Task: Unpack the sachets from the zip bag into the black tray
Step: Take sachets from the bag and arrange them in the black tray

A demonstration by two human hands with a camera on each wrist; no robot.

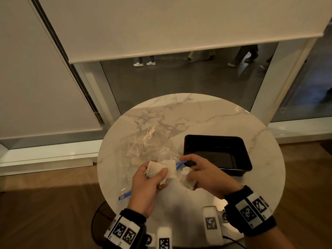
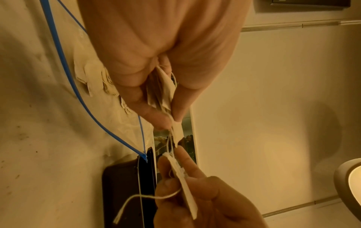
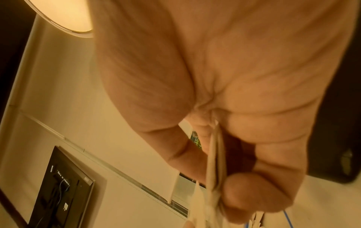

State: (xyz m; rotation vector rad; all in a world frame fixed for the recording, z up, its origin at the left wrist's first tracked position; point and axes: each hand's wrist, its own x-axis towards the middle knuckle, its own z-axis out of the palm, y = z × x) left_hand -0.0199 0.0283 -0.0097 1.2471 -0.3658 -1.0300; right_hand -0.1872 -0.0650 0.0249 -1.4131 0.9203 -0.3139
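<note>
One round marble table [image 1: 206, 114] carries one black tray [image 1: 246, 155] and one clear zip bag [image 1: 143, 141] with several sachets inside, too crumpled to count; two hands show, the left hand [image 1: 149, 182] gripping a small bunch of sachets [image 1: 161, 169]; the right hand [image 1: 206, 175] pinching one sachet [image 1: 187, 183].

The zip bag [image 1: 143, 150] lies on the left half of the round table [image 1: 197, 114], its open mouth toward the person, with more sachets inside it. The tray [image 1: 217, 153] stands on the table to the bag's right, just beside it. In front of both, above the table's near part, the left hand [image 1: 149, 184] holds sachets [image 1: 161, 169] and the right hand [image 1: 208, 175], near the tray's front left corner, holds another sachet [image 1: 187, 183].
</note>
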